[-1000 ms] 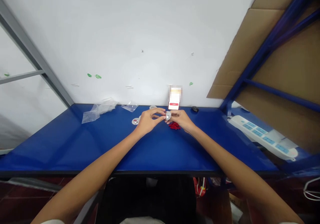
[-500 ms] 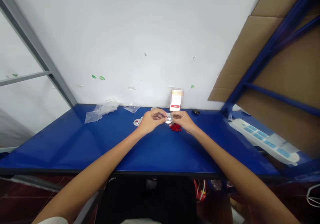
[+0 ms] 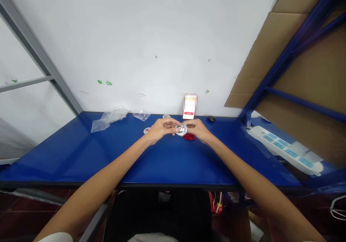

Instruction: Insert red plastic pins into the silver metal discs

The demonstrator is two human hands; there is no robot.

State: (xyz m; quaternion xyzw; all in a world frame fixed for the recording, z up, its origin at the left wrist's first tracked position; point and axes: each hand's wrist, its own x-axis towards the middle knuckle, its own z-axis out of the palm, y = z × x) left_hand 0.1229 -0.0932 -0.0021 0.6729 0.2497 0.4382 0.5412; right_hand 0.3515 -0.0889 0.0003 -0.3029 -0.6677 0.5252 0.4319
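Note:
A round, silvery-white disc with small cut-outs or marks in its centre is held between my two hands, over the table. My left hand grips its left side, thumb below and fingers curled above. My right hand pinches the right edge. Just under the right fingers lies a small pile of red pieces, too small to make out in kind. Left of my left hand, a white disc with a red mark lies partly covered. Another pale disc rests behind the hands.
A lit phone stands against the wall at the back of the blue table. Clear plastic bags lie back left, with a smaller bag beside them. A black mouse and a white power strip are to the right.
The disc has shifted slightly left and down, and my left fingers now overlap its left side more. The pale disc behind the hands shows more. The view has moved slightly.

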